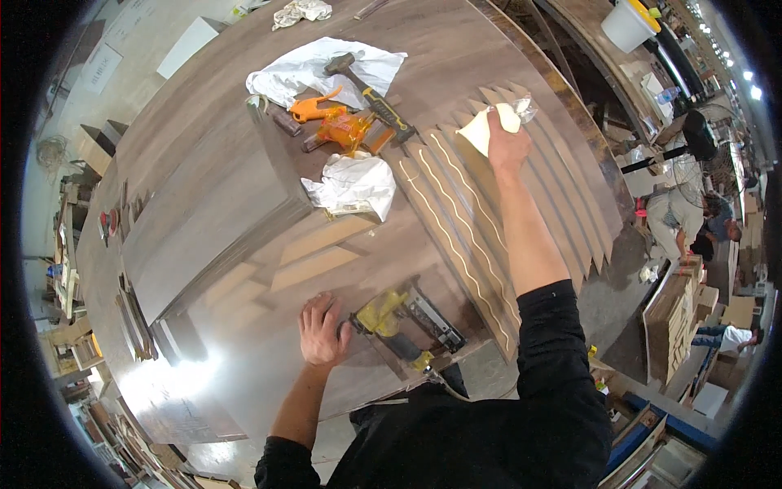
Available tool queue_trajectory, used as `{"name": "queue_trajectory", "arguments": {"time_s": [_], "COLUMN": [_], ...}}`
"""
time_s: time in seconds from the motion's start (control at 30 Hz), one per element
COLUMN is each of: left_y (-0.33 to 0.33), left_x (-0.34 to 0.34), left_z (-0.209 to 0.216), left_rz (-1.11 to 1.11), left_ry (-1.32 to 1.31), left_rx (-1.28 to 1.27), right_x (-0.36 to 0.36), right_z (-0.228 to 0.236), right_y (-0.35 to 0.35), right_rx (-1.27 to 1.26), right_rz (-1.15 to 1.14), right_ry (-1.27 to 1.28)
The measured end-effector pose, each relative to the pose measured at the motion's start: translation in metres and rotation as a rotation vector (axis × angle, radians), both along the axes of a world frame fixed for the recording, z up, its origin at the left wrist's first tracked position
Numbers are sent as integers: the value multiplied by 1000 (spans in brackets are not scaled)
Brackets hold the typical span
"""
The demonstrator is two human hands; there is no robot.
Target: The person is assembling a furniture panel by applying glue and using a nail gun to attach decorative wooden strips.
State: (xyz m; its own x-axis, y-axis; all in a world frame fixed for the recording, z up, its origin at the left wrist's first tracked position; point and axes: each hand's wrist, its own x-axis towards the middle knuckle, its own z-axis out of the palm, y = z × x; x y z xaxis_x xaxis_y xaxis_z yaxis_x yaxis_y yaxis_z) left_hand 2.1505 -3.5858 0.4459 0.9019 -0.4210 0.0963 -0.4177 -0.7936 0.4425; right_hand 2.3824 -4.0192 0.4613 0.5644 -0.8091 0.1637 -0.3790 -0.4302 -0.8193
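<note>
We see the grip of our right hand [507, 147] closed around a soft cream-coloured bag [476, 134], with crumpled clear plastic [525, 109] showing beyond the fingers. The bag is above the far part of a row of brown wooden strips [564, 191], which lie side by side, with pointed ends, on the right of the worktop [440, 37]. Three wavy cream lines [444, 231] run lengthwise along the strips to the left of our right forearm, which partly covers the row.

Our left hand [322, 332] rests palm down near the front of the worktop, its grip loose, with the fingers a little bent and holding nothing. Just beside it on the right lies a yellow-green and black nail gun [383, 314]; we cannot tell whether the thumb touches it.

Farther off, a hammer [371, 96] with a black and yellow handle lies partly over a spread white cloth [281, 77]. Near it we have an orange blow gun [309, 108] and another orange tool [346, 130], and closer to us a crumpled white rag [358, 181]. A stack of grey-brown panels [220, 208] fills the left side, with pale wooden pieces [314, 266] between it and the nail gun. Past the worktop's right edge, we see a white bucket [627, 28] and a fan [692, 147]
</note>
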Motion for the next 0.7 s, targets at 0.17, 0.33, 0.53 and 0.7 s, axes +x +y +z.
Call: {"name": "queue_trajectory", "arguments": {"time_s": [0.17, 0.33, 0.53, 0.7], "left_y": [-1, 0, -3, -1], "left_x": [1, -2, -3, -7], "left_z": [-2, -2, -5, -8], "left_rz": [4, -29, -15, -2], "left_ry": [-67, -20, -14, 16], "left_rx": [29, -9, 31, 48], "right_x": [-26, -73, -130, -177], "right_z": [-11, 0, 5, 9], "right_y": [-9, -22, -35, -42], "right_rx": [87, 148, 14, 164], "right_rz": [18, 10, -1, -46], "right_ry": [-120, -175, -47, -150]}}
